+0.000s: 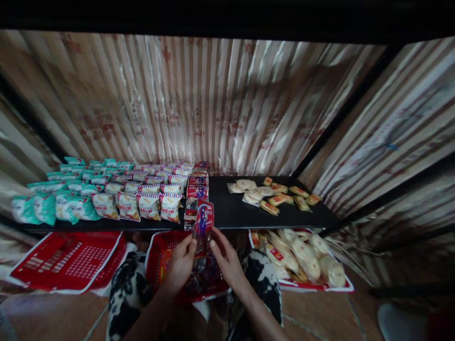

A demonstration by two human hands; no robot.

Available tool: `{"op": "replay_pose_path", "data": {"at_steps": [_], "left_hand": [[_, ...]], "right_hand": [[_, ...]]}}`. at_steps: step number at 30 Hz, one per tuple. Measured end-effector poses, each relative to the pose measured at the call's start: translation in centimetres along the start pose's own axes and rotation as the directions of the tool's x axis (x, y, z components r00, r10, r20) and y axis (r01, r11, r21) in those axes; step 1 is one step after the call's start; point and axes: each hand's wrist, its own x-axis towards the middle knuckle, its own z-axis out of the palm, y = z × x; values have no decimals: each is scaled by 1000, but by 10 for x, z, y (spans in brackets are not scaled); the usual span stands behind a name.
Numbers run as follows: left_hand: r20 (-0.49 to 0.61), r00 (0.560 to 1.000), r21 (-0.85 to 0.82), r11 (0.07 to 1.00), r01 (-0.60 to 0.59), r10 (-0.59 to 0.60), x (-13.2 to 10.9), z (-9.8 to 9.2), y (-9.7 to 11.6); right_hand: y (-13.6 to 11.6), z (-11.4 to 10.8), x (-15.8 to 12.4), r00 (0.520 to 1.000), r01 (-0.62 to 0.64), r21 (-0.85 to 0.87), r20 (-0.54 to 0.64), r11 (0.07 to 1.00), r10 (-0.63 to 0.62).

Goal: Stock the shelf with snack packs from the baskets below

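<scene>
My left hand [182,265] and my right hand [227,261] both pinch a red and blue snack packet [203,223], holding it upright just in front of the black shelf [231,208]. The packet stands next to a row of like red packets [196,187] stacked on the shelf. Below my hands a red basket [161,258] rests on my lap with more packets in it.
Teal packets [57,201] and striped cream packets [149,194] fill the shelf's left half. Pale and yellow snacks [272,193] lie loose at the right. An upturned red basket [69,260] sits at the left, and a basket of pale buns [302,258] at the right.
</scene>
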Motion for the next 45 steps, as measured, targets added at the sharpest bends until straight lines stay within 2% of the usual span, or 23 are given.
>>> {"op": "replay_pose_path", "data": {"at_steps": [5, 7, 9, 11, 14, 18, 22, 24, 26, 31, 34, 38, 41, 45], "left_hand": [[-16, 995, 270, 959, -86, 94, -3, 26, 18], [1, 989, 350, 926, -141, 150, -4, 34, 23], [33, 975, 387, 896, -217, 222, -3, 39, 27], [85, 954, 403, 866, -296, 287, 0, 40, 30], [156, 930, 424, 828, -367, 333, 7, 35, 34], [200, 892, 462, 764, -451, 406, 23, 27, 42], [186, 871, 518, 708, -480, 454, 45, 25, 46], [136, 874, 544, 702, -459, 467, 57, 26, 44], [88, 869, 565, 694, -446, 486, 67, 26, 41], [71, 844, 634, 630, -449, 531, 94, 30, 38], [38, 844, 681, 604, -414, 536, 118, 33, 40], [-75, 850, 727, 613, -311, 521, 159, 35, 45], [-156, 845, 756, 612, -231, 511, 186, 34, 46], [-173, 860, 752, 628, -198, 480, 209, 32, 49]], "right_hand": [[-16, -1, 0, 991, -114, 224, 94, 968, 95], [-18, -2, 3, 988, -150, 293, 89, 944, 130], [-18, -3, 7, 984, -176, 365, 33, 914, 177], [-17, -5, 13, 971, -203, 440, -23, 875, 237], [-16, -9, 26, 953, -231, 526, -49, 818, 300], [-21, -14, 46, 929, -253, 563, -86, 787, 360], [-24, -13, 70, 932, -291, 571, -11, 768, 361], [-23, -13, 86, 913, -310, 579, -40, 754, 406], [-20, -13, 105, 897, -322, 568, -74, 758, 436], [-14, -13, 163, 932, -256, 484, -106, 837, 347], [-12, -10, 203, 947, -228, 354, -136, 907, 291], [-6, -4, 250, 951, -227, 149, -180, 962, 252], [1, 1, 276, 949, -218, 50, -222, 975, 224], [14, 4, 301, 961, -182, -39, -217, 983, 169]]}}
